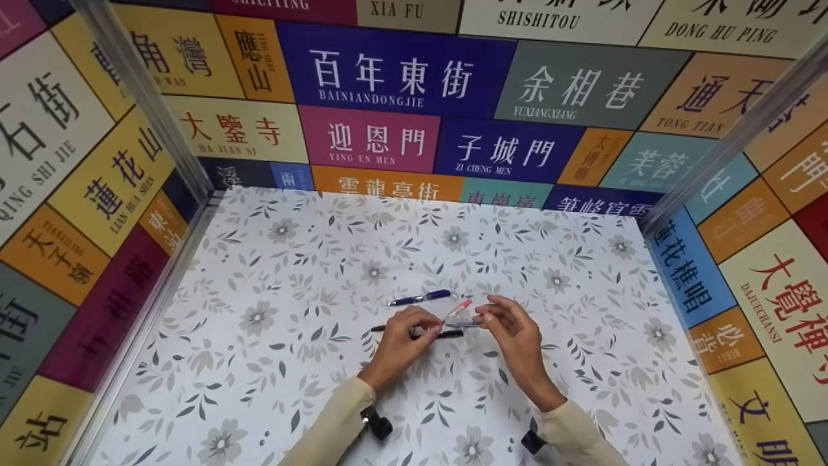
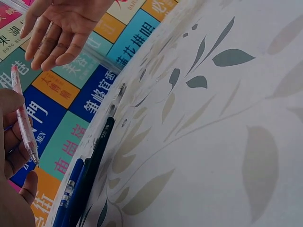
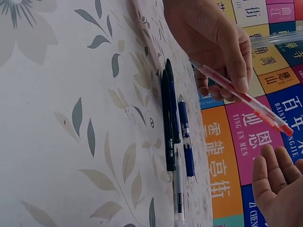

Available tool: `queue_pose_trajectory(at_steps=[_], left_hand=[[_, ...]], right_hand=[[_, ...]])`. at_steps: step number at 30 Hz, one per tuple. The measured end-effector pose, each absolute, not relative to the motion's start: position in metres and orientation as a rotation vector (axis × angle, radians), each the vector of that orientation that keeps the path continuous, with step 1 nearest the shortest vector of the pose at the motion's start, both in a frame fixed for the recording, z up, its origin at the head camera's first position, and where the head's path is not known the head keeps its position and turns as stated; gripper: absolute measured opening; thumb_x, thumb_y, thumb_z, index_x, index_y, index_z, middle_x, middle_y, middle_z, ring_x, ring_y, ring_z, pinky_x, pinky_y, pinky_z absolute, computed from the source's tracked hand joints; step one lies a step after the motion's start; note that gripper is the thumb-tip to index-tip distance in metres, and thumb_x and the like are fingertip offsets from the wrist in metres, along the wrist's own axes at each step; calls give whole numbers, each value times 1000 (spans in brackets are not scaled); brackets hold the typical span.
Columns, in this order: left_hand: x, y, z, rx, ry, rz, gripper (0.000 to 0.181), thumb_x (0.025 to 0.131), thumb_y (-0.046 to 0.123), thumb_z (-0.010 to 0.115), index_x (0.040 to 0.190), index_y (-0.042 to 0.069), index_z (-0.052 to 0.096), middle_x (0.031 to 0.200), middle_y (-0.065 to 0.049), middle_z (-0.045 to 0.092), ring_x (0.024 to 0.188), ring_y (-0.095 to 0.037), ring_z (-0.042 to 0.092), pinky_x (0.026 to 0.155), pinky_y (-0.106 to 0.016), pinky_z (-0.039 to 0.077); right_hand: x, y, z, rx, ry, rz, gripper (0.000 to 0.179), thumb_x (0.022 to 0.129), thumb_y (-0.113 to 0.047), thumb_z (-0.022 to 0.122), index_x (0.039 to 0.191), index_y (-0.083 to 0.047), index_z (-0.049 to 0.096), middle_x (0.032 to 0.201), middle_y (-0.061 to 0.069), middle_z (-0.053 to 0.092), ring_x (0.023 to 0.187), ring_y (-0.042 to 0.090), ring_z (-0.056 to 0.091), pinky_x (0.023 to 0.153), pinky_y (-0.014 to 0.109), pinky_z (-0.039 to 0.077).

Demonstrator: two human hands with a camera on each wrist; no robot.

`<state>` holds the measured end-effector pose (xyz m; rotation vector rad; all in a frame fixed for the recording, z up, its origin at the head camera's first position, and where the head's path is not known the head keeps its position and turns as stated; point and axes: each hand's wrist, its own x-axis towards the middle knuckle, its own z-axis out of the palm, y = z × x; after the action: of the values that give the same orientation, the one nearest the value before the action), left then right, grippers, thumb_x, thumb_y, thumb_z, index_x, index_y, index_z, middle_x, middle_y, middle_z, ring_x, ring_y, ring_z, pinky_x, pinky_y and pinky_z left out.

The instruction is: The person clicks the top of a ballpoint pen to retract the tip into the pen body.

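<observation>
My left hand (image 1: 409, 333) pinches a pink click pen (image 1: 460, 307) with a see-through barrel; the left wrist view shows this pen (image 2: 23, 111) slanting, metal tip down. Close by its pink end is my right hand (image 1: 514, 333), fingers loosely bent. In the right wrist view the right hand (image 3: 279, 189) holds nothing and stays apart from the pen. On the table under the hands lie a blue pen (image 1: 419, 298), dark pens (image 3: 168, 127) side by side, and a clear-barrelled pen (image 3: 179, 194). The left hand partly covers the dark pens in the head view.
A white tablecloth (image 1: 310, 388) with grey flowers and leaves spreads beneath. Walls (image 1: 401, 71) of coloured tiles with printed characters stand at the back and both sides, with metal posts (image 1: 145, 90) at the corners.
</observation>
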<state>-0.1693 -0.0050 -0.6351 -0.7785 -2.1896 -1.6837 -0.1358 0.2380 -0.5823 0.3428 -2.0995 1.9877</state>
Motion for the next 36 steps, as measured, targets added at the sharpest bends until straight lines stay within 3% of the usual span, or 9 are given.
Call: queue_pose_trajectory(at_steps=[7, 16, 26, 36], left_hand=[[-169, 0, -633, -768, -2197, -1729, 8, 98, 7, 83, 105, 11, 84, 101, -5, 81, 95, -20, 73, 91, -39, 53], [-167, 8, -627, -758, -2158, -1747, 12, 92, -3, 85, 101, 5, 83, 98, -11, 80, 95, -30, 73, 93, -42, 53], [-165, 13, -628, -762, -2129, -1759, 15, 91, -4, 86, 101, 7, 83, 97, -11, 80, 95, -28, 73, 91, -43, 52], [-165, 12, -629, -802, -2139, -1733, 6, 101, 11, 82, 106, 10, 83, 100, -7, 80, 96, -20, 73, 91, -40, 54]], right_hand=[[-135, 234, -584, 372, -2069, 2006, 33, 109, 3, 63, 142, 10, 62, 119, 36, 70, 103, 28, 79, 91, 33, 63], [-135, 228, -584, 359, -2038, 2065, 35, 108, 3, 65, 142, 12, 60, 119, 37, 69, 102, 30, 78, 89, 34, 64], [-132, 223, -584, 319, -2073, 2057, 39, 108, 1, 66, 144, 13, 58, 120, 34, 70, 102, 30, 78, 91, 33, 64], [-134, 220, -585, 300, -2064, 2066, 42, 109, 1, 66, 146, 16, 54, 121, 33, 70, 103, 33, 77, 89, 33, 64]])
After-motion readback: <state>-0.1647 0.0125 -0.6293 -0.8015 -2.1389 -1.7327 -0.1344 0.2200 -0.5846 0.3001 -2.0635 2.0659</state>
